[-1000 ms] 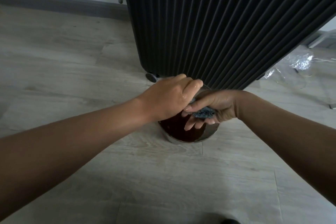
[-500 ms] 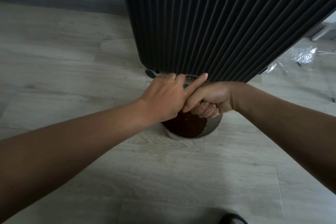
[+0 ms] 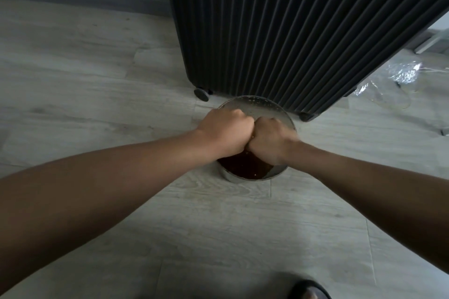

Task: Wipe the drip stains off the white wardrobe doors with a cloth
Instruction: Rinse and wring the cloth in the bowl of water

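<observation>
My left hand [image 3: 224,132] and right hand [image 3: 271,142] were clenched into fists, pressed knuckle to knuckle over a metal bowl [image 3: 257,104] of dark brown liquid [image 3: 245,167]. The bowl sat on the pale wood floor [image 3: 97,80], just in front of a black ribbed suitcase [image 3: 291,31]. The cloth was hidden; I could not tell whether my fists gripped it.

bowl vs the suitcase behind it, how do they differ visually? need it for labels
Shape: the bowl is low and round; the suitcase is tall and boxy, upright on wheels.
Surface: the bowl is shiny bare metal; the suitcase is matte black with vertical ribs.
Contents: the bowl holds dark brown liquid; nothing of the suitcase's inside shows.
Shared: both stand on the pale wood-look floor, close together.
</observation>
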The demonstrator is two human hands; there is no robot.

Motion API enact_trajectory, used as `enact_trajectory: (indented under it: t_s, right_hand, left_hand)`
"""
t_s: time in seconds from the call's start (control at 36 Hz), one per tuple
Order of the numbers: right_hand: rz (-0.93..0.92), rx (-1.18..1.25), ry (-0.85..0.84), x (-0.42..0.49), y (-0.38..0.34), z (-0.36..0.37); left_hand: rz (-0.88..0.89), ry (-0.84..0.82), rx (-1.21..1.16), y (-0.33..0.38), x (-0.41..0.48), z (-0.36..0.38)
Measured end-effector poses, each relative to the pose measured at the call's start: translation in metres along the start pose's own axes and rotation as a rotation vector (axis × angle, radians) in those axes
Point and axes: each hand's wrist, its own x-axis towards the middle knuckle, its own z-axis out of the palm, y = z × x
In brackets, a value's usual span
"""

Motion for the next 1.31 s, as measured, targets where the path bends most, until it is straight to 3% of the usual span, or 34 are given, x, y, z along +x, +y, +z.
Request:
enact_trajectory:
  t_s: [0.25,0.58,0.81,0.97,1.17,1.31]
  right_hand:
    - [-0.263,-0.410,0.211,0.007,0.016,-0.007]
    - [-0.469,-0.557,0.341,0.027,0.037,-0.014]
    - [-0.546,-0.498,0.389,0.031,0.048,-0.012]
    - [-0.564,-0.453,0.423,0.029,0.049,-0.013]
    - [-0.417,-0.466,0.231,0.020,0.032,-0.008]
    - [-0.265,-0.185,0.154,0.025,0.027,-0.015]
  left_hand:
    - [-0.257,-0.229,-0.511,0.009,0.010,-0.003]
    - [-0.412,-0.280,-0.885,0.018,0.009,-0.009]
    - [-0.410,-0.264,-0.883,0.026,0.007,-0.010]
    - [-0.358,-0.223,-0.733,0.028,0.007,-0.013]
    - [-0.329,-0.262,-0.660,0.015,0.003,-0.005]
    - [-0.284,-0.153,-0.644,0.008,0.012,0.001]
